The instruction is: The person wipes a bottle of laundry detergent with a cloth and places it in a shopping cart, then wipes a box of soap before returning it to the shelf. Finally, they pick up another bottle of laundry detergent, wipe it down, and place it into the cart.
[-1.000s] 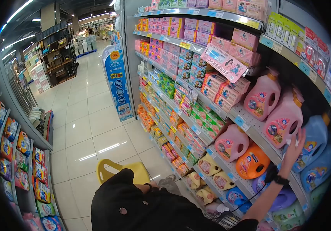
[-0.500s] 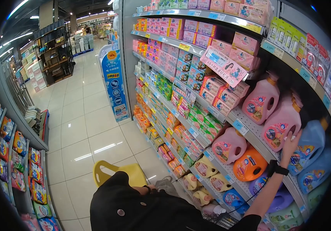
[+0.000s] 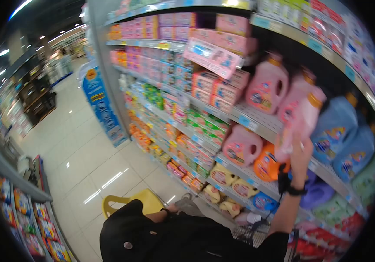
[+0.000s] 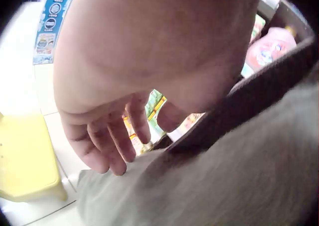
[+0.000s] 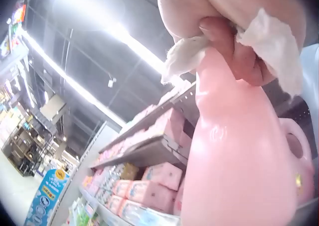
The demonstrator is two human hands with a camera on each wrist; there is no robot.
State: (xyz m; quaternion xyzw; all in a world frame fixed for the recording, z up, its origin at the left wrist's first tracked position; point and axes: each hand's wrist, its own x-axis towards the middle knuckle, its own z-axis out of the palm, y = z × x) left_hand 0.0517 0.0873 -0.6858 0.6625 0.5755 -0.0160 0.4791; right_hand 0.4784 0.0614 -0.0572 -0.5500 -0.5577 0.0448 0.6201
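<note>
In the head view my right hand (image 3: 300,153) grips a pink jug (image 3: 306,115) with an orange cap, which is tilted in front of the shelf. The right wrist view shows my right hand (image 5: 234,46) with fingers curled at the handle of the pink jug (image 5: 237,151), and a crumpled white tissue (image 5: 274,46) against the palm. Another pink jug (image 3: 267,85) stands on the shelf to the left. My left hand (image 4: 144,71) hangs with loosely curled fingers beside grey trousers (image 4: 239,171), holding nothing.
A yellow stool (image 3: 146,198) stands on the tiled floor, left of the body. Blue jugs (image 3: 338,124) sit right of my right hand, and an orange jug (image 3: 266,161) sits on the shelf below. A wire basket (image 3: 257,231) is low by the shelves. A blue display board (image 3: 102,105) stands at the aisle.
The pink jug has come off its shelf place, pulled outward and tilted by my right hand, which now grips it. The head view has swung to the right. My left hand stays low.
</note>
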